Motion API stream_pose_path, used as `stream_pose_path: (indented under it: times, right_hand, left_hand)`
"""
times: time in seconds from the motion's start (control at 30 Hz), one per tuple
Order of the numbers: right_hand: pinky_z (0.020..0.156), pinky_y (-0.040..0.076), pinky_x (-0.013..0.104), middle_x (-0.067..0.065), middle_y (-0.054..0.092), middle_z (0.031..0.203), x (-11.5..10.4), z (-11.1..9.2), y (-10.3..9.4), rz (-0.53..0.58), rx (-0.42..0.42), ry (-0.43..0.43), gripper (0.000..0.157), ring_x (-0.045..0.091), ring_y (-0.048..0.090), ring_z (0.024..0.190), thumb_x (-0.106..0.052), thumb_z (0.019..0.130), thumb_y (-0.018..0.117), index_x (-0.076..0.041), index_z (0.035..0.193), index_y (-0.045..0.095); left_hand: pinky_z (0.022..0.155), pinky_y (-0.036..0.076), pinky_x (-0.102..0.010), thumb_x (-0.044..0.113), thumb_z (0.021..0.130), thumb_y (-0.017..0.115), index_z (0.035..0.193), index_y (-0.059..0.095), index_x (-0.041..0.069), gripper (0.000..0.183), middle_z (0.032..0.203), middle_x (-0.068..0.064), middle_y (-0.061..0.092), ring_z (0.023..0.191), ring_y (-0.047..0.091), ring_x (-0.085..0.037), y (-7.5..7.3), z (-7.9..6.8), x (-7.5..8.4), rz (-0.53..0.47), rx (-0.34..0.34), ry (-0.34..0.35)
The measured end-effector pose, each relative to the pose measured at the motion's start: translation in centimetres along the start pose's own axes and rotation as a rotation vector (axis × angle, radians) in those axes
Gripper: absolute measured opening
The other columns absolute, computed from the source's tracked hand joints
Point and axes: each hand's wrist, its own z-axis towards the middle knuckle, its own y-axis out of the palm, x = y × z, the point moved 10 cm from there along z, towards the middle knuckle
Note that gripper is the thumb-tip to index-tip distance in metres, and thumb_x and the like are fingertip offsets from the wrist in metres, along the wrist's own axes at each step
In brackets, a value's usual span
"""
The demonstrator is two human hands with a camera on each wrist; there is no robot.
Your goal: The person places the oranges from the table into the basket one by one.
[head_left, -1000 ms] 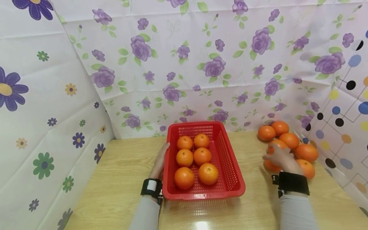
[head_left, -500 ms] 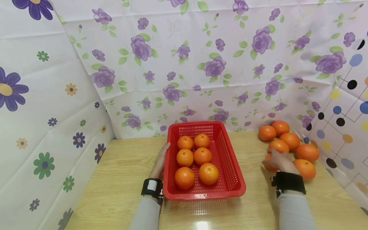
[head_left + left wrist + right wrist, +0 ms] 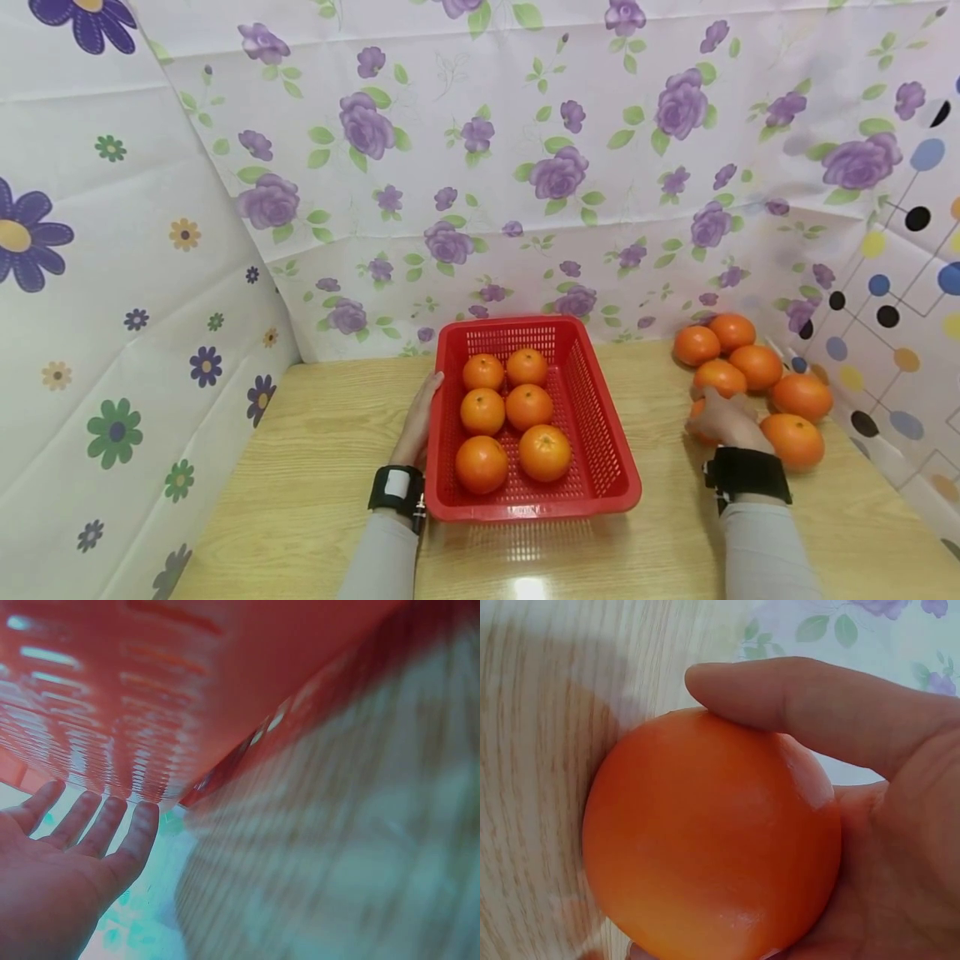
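A red plastic basket [image 3: 534,510] with slotted walls stands mid-table and holds several oranges [image 3: 528,407] toward its left side. My left hand [image 3: 417,423] rests against the basket's left wall. In the left wrist view its fingers [image 3: 105,829] are straight, their tips at the slotted wall. At the right, my right hand [image 3: 727,419] holds an orange [image 3: 712,840] at the near left of a loose group. In the right wrist view the thumb lies along one side of it and part of the fingers is hidden behind it.
Several loose oranges [image 3: 756,367] crowd the right side of the wooden table [image 3: 315,500], close around my right hand. A flowered sheet [image 3: 480,208] hangs behind the table, and patterned sheets flank it left and right.
My right hand has shifted slightly left and toward me, settling on the near orange. The orange just behind it has moved a little left. The left hand and basket stay put.
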Motion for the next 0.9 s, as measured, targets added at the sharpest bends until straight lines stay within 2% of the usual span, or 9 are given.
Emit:
stream_pose_path:
  times: [0.03,0.1,0.2,0.4,0.6,0.73,0.8,0.9]
  right_hand:
    - [0.079,0.052,0.025,0.015,0.072,0.096,-0.1,0.0,-0.2,-0.025,0.027,-0.006,0.039,0.028,0.067,0.09,-0.026,0.088,0.047,-0.003,0.107,0.071]
    - [0.077,0.051,0.024,0.015,0.072,0.095,-0.2,0.0,-0.1,-0.02,0.028,-0.004,0.039,0.029,0.066,0.088,-0.028,0.089,0.047,-0.005,0.107,0.072]
    - [0.076,0.051,0.024,0.012,0.073,0.095,-0.5,0.1,-0.2,-0.075,0.044,-0.02,0.039,0.027,0.067,0.088,-0.031,0.092,0.047,-0.007,0.107,0.074]
    - [0.078,0.053,0.026,0.008,0.074,0.094,-1.1,-0.1,-0.7,-0.144,0.105,-0.067,0.037,0.024,0.068,0.086,-0.031,0.091,0.048,-0.01,0.106,0.074]
    - [0.072,0.051,0.026,0.007,0.074,0.088,-1.0,-0.5,-1.2,-0.121,0.159,-0.048,0.036,0.025,0.067,0.081,-0.035,0.093,0.053,-0.007,0.099,0.075]
    - [0.085,0.052,0.028,0.005,0.073,0.102,-0.9,-1.0,-0.8,-0.197,0.094,-0.032,0.028,0.023,0.066,0.096,-0.022,0.088,0.058,-0.009,0.109,0.071]
    - [0.096,0.049,0.028,0.002,0.071,0.117,-0.8,-1.4,-0.1,-0.36,-0.005,-0.033,0.035,0.018,0.063,0.11,-0.019,0.087,0.059,-0.015,0.121,0.068]
    - [0.105,0.044,0.028,-0.001,0.066,0.13,-0.5,-1.8,0.6,-0.524,-0.1,-0.042,0.047,0.014,0.058,0.122,-0.015,0.084,0.059,-0.018,0.13,0.064]
  left_hand:
    - [0.12,0.034,-0.056,0.049,0.109,0.046,0.166,0.024,0.023,0.066,0.166,-0.009,0.034,0.149,0.037,-0.033,0.0,0.0,0.0,0.002,0.001,0.001]
    - [0.119,0.035,-0.055,0.049,0.11,0.046,0.165,0.025,0.023,0.065,0.165,-0.009,0.035,0.148,0.037,-0.033,0.0,0.0,0.0,0.008,0.002,0.002]
    - [0.119,0.036,-0.054,0.05,0.109,0.047,0.165,0.026,0.024,0.065,0.164,-0.008,0.036,0.148,0.039,-0.032,-0.1,0.1,0.0,0.011,0.005,0.003]
    - [0.118,0.036,-0.054,0.049,0.11,0.045,0.165,0.026,0.024,0.064,0.165,-0.008,0.035,0.149,0.038,-0.031,0.0,0.1,0.0,0.005,-0.009,0.005]
    - [0.117,0.038,-0.054,0.05,0.11,0.045,0.165,0.026,0.025,0.064,0.164,-0.006,0.036,0.148,0.039,-0.03,-0.1,0.1,-0.1,0.014,0.001,0.005]
    - [0.116,0.039,-0.054,0.05,0.109,0.046,0.164,0.027,0.027,0.063,0.164,-0.005,0.037,0.147,0.04,-0.03,-0.1,0.0,-0.1,0.013,-0.002,0.006]
    - [0.117,0.038,-0.054,0.05,0.11,0.045,0.164,0.028,0.027,0.061,0.164,-0.005,0.037,0.147,0.04,-0.03,-0.1,0.0,-0.1,0.003,-0.009,0.005]
    - [0.117,0.037,-0.054,0.049,0.11,0.045,0.164,0.028,0.027,0.061,0.164,-0.005,0.037,0.148,0.039,-0.03,0.0,0.0,0.0,0.003,-0.016,0.006]
